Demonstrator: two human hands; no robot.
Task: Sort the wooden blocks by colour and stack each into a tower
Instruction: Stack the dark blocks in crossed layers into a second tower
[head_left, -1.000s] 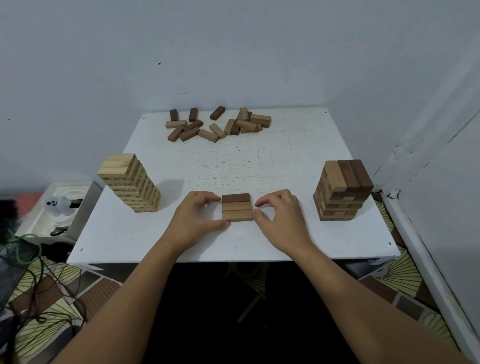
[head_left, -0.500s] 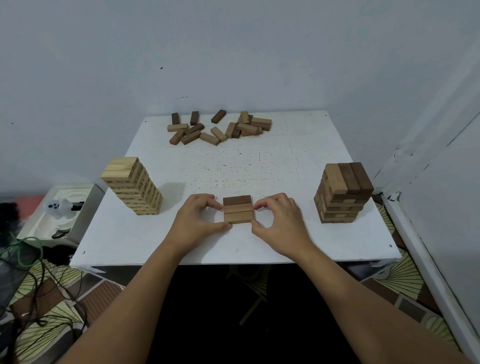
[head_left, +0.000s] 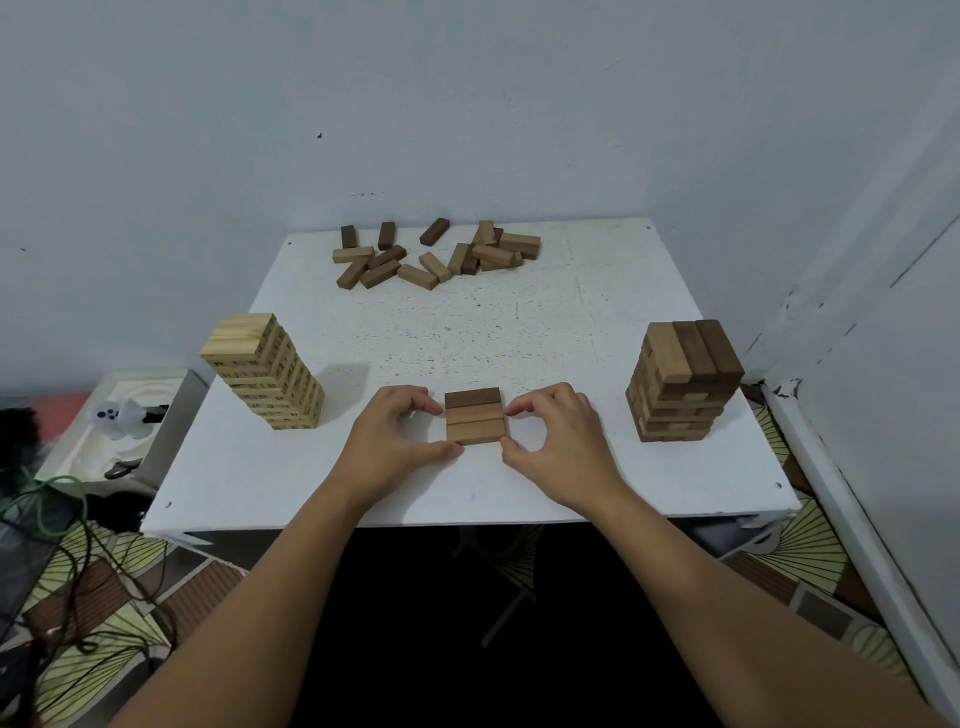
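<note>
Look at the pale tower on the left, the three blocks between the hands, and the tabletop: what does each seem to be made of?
Pale tower: light, unstained wood, apparently matte; grain lines show on its top.
Three blocks: wood too, the far one dark brown, perhaps stained, the two nearer ones tan; no gloss visible.
Tabletop: a white painted or laminated board, speckled with dark flecks; its core cannot be told.

the left hand (head_left: 390, 441) and right hand (head_left: 558, 447) loosen around the row of three blocks (head_left: 475, 415). one second earlier, fingers and thumbs press against both ends of the row. now the right forefinger tip stands just clear of the far corner, and the left fingers curl slightly off the left end. the thumbs remain at the near corners.
</note>
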